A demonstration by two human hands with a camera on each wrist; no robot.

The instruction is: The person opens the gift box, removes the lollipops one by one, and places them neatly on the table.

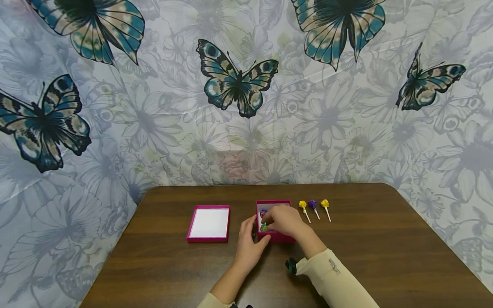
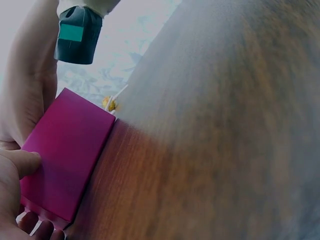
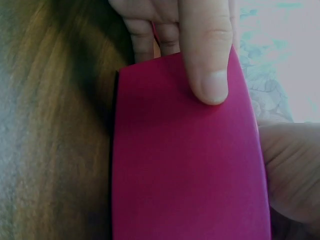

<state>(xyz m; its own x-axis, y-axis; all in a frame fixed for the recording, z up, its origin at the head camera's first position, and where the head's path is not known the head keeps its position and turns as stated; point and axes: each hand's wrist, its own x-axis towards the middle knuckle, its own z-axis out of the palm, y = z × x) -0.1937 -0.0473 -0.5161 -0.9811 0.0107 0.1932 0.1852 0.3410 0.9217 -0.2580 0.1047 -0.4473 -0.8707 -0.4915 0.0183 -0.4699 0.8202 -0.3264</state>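
From the head view I can't tell whether the right hand [image 1: 286, 220] grips anything inside the square magenta box [image 1: 282, 238], left of three yellow or purple lollipops [image 1: 312, 203], while left-wrist, then right-wrist views show the left hand [image 1: 248, 249] gripping it.

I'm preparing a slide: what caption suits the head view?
Left hand gripping an open pink box, right hand reaching into it, three lollipops alongside on the table.

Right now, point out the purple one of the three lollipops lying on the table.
The middle lollipop in the row; the left lollipop and right lollipop are both yellow.
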